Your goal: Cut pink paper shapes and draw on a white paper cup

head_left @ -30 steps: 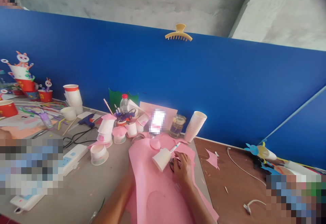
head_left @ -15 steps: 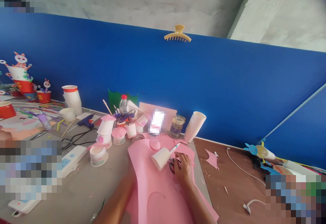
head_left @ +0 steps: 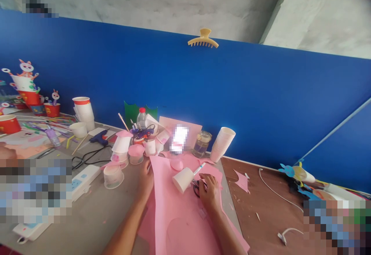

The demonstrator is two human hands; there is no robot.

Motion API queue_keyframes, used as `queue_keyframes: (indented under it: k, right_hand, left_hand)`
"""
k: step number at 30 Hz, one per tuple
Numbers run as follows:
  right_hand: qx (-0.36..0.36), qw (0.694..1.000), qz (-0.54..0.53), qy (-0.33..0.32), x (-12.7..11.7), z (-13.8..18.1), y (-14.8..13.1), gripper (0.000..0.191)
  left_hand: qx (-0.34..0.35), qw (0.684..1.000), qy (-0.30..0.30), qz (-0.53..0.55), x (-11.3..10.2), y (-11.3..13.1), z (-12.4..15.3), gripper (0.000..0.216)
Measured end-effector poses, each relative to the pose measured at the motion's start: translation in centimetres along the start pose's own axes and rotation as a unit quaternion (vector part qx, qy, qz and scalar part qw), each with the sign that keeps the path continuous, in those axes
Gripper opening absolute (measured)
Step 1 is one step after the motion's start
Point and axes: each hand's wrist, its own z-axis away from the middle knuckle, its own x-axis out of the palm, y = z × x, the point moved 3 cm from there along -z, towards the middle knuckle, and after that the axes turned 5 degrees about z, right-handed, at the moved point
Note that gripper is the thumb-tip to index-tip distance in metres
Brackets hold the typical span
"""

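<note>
A large pink paper sheet [head_left: 185,212] lies before me over other pink paper, its left edge raised. My left hand [head_left: 146,175] is at that edge, fingers closed at the paper; part of the fingers is hidden. On the right side of the sheet, my right hand [head_left: 210,189] is curled around the black handles of scissors [head_left: 197,188]. Just left of it a white paper cup [head_left: 183,180] lies tipped on its side. A white marker pen [head_left: 199,168] lies beside the cup. A small rounded pink paper piece [head_left: 177,165] rests above them.
A lit phone [head_left: 179,139] leans at the back, near a glass jar [head_left: 202,144] and stacked cups [head_left: 222,144]. Cup models [head_left: 121,146], a glue gun [head_left: 100,137] and a power strip [head_left: 82,181] are on the left. A white cable [head_left: 279,193] crosses the brown table.
My left hand, hidden behind the paper before, now shows at its left edge, farther forward. The sheet's left edge has shifted and flattened somewhat. My right hand stays almost still.
</note>
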Motion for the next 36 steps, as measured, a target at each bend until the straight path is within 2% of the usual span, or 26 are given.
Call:
queue_keyframes:
  k: [4, 6, 8, 11, 14, 16, 18, 21, 24, 26, 29, 33, 34, 36]
  right_hand:
    - [-0.004, 1.000, -0.003, -0.001, 0.0, 0.0, 0.0, 0.020]
    - [-0.007, 1.000, -0.007, 0.004, 0.0, -0.1, 0.0, 0.021]
    - [-0.006, 1.000, -0.010, 0.010, -0.1, -0.2, -0.1, 0.021]
    - [0.001, 1.000, -0.016, 0.014, -0.3, -0.3, -0.2, 0.021]
    - [0.018, 0.999, -0.047, 0.000, -0.5, -0.4, -0.5, 0.021]
    - [0.041, 0.995, -0.085, -0.013, -0.6, -0.4, -0.9, 0.021]
    - [0.081, 0.986, -0.145, -0.030, -0.7, -0.2, -1.3, 0.022]
    - [0.156, 0.948, -0.270, -0.067, -0.7, 0.0, -2.2, 0.028]
    - [0.180, 0.901, -0.385, -0.092, -0.8, 0.0, -3.4, 0.037]
    - [0.177, 0.881, -0.424, -0.109, -0.8, -0.1, -4.2, 0.040]
    - [0.201, 0.868, -0.434, -0.133, -0.5, 0.0, -5.0, 0.032]
    - [0.259, 0.847, -0.444, -0.133, 0.5, 0.5, -4.4, 0.031]
    - [0.265, 0.851, -0.437, -0.123, 0.7, 0.6, -4.0, 0.031]
    - [0.265, 0.876, -0.393, -0.085, 0.8, 0.6, -2.9, 0.028]
  left_hand:
    - [0.028, 0.998, 0.051, 0.026, -1.2, 0.7, -0.1, 0.029]
    - [0.034, 0.996, 0.047, 0.065, -1.4, 1.4, 0.3, 0.029]
    - [0.069, 0.991, 0.053, 0.101, -1.3, 2.3, 0.9, 0.029]
    - [0.102, 0.988, 0.053, 0.102, -0.7, 3.3, 2.0, 0.033]
    - [0.024, 0.992, -0.064, 0.107, 1.1, 3.5, 3.0, 0.035]
    - [-0.035, 0.981, -0.149, 0.118, 2.5, 3.5, 3.8, 0.037]
    - [-0.078, 0.969, -0.195, 0.128, 3.4, 3.5, 4.5, 0.038]
    - [-0.119, 0.952, -0.247, 0.136, 4.4, 3.3, 5.6, 0.040]
    - [-0.128, 0.938, -0.296, 0.128, 4.9, 3.3, 6.8, 0.041]
    - [-0.126, 0.930, -0.324, 0.120, 5.1, 3.4, 7.5, 0.042]
    - [-0.130, 0.920, -0.351, 0.114, 5.3, 3.4, 8.1, 0.043]
    - [-0.137, 0.920, -0.347, 0.122, 5.4, 3.1, 8.0, 0.043]
    - [-0.139, 0.922, -0.339, 0.125, 5.3, 3.0, 7.8, 0.042]
    - [-0.142, 0.926, -0.324, 0.130, 5.3, 2.9, 7.5, 0.040]
